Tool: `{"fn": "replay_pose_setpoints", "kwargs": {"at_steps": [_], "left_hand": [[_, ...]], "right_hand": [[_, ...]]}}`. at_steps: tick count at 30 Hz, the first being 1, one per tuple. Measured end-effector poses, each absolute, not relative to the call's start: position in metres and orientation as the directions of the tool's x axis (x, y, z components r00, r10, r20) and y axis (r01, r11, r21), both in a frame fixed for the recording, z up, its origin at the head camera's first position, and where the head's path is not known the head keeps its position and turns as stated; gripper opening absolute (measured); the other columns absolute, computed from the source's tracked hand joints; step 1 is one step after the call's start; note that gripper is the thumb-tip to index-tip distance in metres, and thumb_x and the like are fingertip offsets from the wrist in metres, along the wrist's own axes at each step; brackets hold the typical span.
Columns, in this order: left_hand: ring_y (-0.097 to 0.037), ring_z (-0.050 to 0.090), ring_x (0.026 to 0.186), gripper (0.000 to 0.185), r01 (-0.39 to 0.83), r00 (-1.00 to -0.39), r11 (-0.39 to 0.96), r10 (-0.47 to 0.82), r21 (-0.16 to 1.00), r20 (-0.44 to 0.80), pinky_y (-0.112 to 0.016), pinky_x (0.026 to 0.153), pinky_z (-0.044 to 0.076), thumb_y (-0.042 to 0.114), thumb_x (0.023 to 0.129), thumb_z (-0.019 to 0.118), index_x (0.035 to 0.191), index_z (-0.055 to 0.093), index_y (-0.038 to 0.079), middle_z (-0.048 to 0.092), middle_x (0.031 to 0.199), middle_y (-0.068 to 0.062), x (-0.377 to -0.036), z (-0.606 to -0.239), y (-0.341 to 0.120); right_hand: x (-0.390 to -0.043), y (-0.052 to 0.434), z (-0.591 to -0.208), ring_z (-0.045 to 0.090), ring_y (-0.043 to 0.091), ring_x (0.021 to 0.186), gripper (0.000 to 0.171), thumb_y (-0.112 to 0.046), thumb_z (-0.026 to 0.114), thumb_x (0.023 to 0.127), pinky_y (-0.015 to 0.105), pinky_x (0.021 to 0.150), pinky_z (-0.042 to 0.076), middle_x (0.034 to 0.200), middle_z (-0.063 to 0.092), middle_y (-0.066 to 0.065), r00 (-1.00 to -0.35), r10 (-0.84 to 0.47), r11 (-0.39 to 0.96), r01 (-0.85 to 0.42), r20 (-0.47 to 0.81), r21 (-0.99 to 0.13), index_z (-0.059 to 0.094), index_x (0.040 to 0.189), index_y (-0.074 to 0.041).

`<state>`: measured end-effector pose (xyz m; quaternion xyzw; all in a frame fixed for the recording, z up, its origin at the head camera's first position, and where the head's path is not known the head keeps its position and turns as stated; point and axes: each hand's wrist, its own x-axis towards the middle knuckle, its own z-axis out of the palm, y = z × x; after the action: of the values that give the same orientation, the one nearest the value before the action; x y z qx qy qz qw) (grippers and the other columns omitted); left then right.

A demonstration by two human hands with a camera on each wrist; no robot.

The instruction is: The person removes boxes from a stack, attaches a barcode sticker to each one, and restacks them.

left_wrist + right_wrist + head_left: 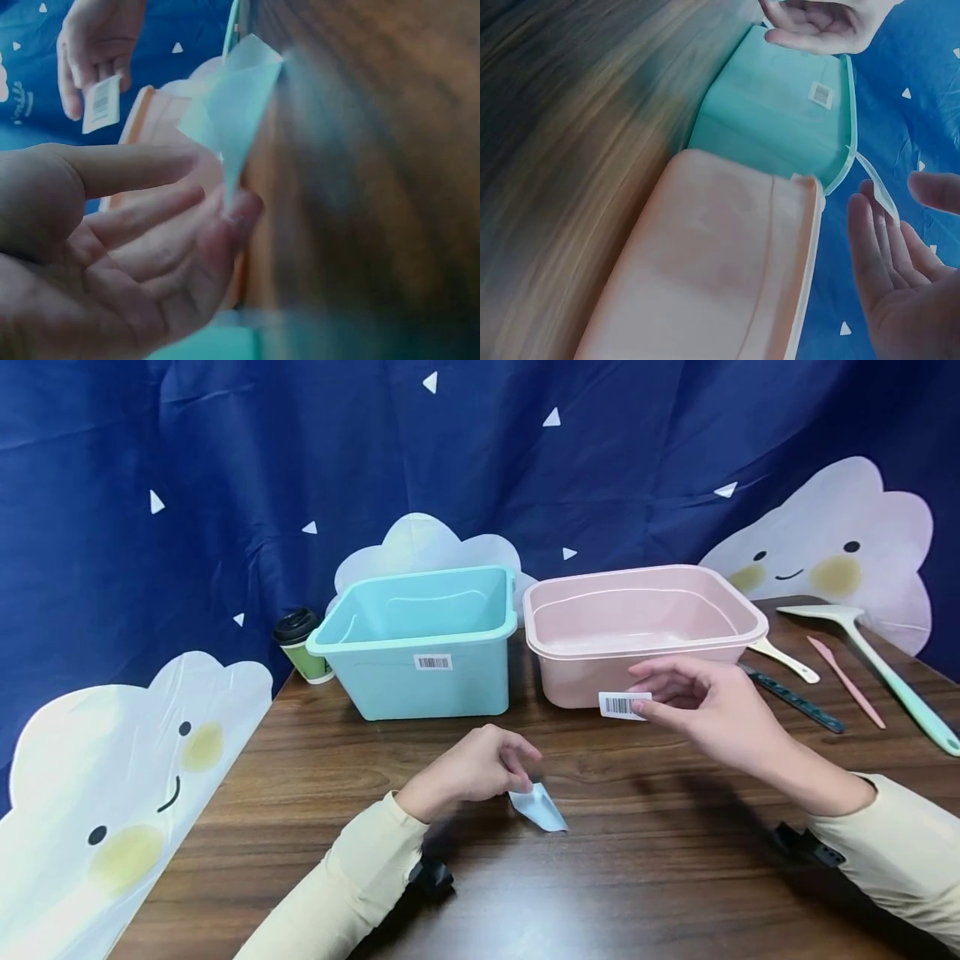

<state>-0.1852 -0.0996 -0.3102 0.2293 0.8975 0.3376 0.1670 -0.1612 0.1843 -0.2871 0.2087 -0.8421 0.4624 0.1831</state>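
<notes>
In the head view my left hand [480,764] is low over the table and pinches one corner of a small pale-blue piece of paper [542,810], with one finger held apart. The paper [232,105] looks thin and creased in the left wrist view, its far corner down at the wood. To the right, my right hand [705,706] holds a white barcode label [617,704] at its fingertips, in front of the pink bin [585,672]. The right wrist view shows this label [877,187] edge-on. A similar barcode label [432,662] is stuck on the turquoise bin [405,689].
A green cup [303,660] with a black lid stands left of the turquoise bin. Right of the pink bin lie a white handle [787,662], a dark patterned handle [798,700], a pink knife [847,681] and a long mint-handled utensil [900,685]. A blue curtain [480,460] hangs behind.
</notes>
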Motion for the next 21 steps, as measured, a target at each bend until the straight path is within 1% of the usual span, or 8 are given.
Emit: {"fn": "replay_pose_setpoints", "kwargs": {"at_steps": [3, 5, 7, 10, 12, 17, 19, 21], "left_hand": [[-0.007, 0.067, 0.083, 0.036, 0.37, -0.86, 0.731, 0.502, 0.573, -0.085, -0.026, 0.08, 0.052, 0.015, 0.086, 0.08, 0.12, 0.072, 0.01, 0.076, 0.083, 0.004, -0.183, -0.3, -0.1], [-0.009, 0.069, 0.087, 0.037, 0.407, -0.862, 0.748, 0.504, 0.524, -0.05, -0.03, 0.084, 0.052, 0.021, 0.087, 0.079, 0.122, 0.071, 0.012, 0.077, 0.087, 0.004, -0.181, -0.292, -0.097], [-0.012, 0.071, 0.092, 0.037, 0.448, -0.845, 0.735, 0.534, 0.508, -0.027, -0.031, 0.087, 0.053, 0.023, 0.089, 0.078, 0.123, 0.07, 0.013, 0.078, 0.094, 0.002, -0.179, -0.285, -0.09], [-0.015, 0.072, 0.105, 0.039, 0.522, -0.79, 0.685, 0.612, 0.508, -0.013, -0.029, 0.093, 0.053, 0.023, 0.091, 0.076, 0.127, 0.068, 0.013, 0.077, 0.109, -0.003, -0.18, -0.279, -0.074], [-0.015, 0.07, 0.111, 0.042, 0.574, -0.745, 0.648, 0.667, 0.5, -0.009, -0.026, 0.096, 0.052, 0.023, 0.091, 0.076, 0.131, 0.066, 0.013, 0.075, 0.118, -0.004, -0.183, -0.278, -0.063], [-0.007, 0.066, 0.114, 0.048, 0.666, -0.678, 0.593, 0.734, 0.453, 0.034, -0.018, 0.099, 0.048, 0.023, 0.092, 0.075, 0.138, 0.062, 0.014, 0.068, 0.134, 0.001, -0.195, -0.282, -0.037], [-0.006, 0.062, 0.119, 0.05, 0.69, -0.665, 0.582, 0.745, 0.43, 0.059, -0.017, 0.104, 0.045, 0.023, 0.092, 0.075, 0.14, 0.061, 0.014, 0.065, 0.138, 0.003, -0.201, -0.284, -0.029], [-0.005, 0.058, 0.125, 0.053, 0.704, -0.657, 0.575, 0.75, 0.416, 0.074, -0.017, 0.107, 0.042, 0.023, 0.092, 0.075, 0.141, 0.059, 0.013, 0.064, 0.14, 0.003, -0.206, -0.284, -0.024]], "right_hand": [[-0.164, 0.188, -0.289, 0.068, -0.004, 0.08, 0.032, -0.004, 0.078, 0.086, 0.012, 0.068, 0.053, 0.096, 0.078, 0.006, -0.852, -0.188, 0.492, -0.513, 0.489, -0.703, 0.07, 0.118, -0.002], [-0.166, 0.191, -0.29, 0.068, -0.004, 0.082, 0.034, -0.003, 0.078, 0.086, 0.011, 0.069, 0.052, 0.1, 0.077, 0.011, -0.854, -0.201, 0.5, -0.51, 0.479, -0.699, 0.069, 0.119, -0.001], [-0.168, 0.195, -0.291, 0.067, -0.005, 0.084, 0.037, -0.003, 0.078, 0.086, 0.01, 0.071, 0.052, 0.104, 0.075, 0.015, -0.857, -0.217, 0.509, -0.508, 0.467, -0.695, 0.068, 0.121, -0.001], [-0.171, 0.201, -0.292, 0.067, -0.005, 0.088, 0.04, -0.003, 0.077, 0.086, 0.009, 0.075, 0.051, 0.11, 0.073, 0.018, -0.859, -0.237, 0.509, -0.508, 0.454, -0.695, 0.066, 0.124, 0.0], [-0.173, 0.205, -0.294, 0.066, -0.005, 0.09, 0.042, -0.002, 0.077, 0.087, 0.008, 0.077, 0.051, 0.111, 0.073, 0.012, -0.86, -0.243, 0.503, -0.507, 0.449, -0.699, 0.064, 0.127, 0.0], [-0.179, 0.211, -0.301, 0.065, -0.007, 0.097, 0.049, 0.002, 0.076, 0.086, 0.009, 0.08, 0.052, 0.112, 0.069, -0.017, -0.856, -0.263, 0.452, -0.517, 0.445, -0.727, 0.059, 0.132, 0.002], [-0.182, 0.212, -0.304, 0.065, -0.007, 0.099, 0.052, 0.004, 0.075, 0.086, 0.01, 0.081, 0.053, 0.113, 0.067, -0.02, -0.851, -0.275, 0.431, -0.525, 0.448, -0.734, 0.056, 0.135, 0.002], [-0.186, 0.212, -0.304, 0.064, -0.007, 0.101, 0.054, 0.004, 0.075, 0.086, 0.01, 0.082, 0.053, 0.115, 0.067, -0.018, -0.847, -0.287, 0.423, -0.531, 0.447, -0.734, 0.055, 0.136, 0.002]]}}
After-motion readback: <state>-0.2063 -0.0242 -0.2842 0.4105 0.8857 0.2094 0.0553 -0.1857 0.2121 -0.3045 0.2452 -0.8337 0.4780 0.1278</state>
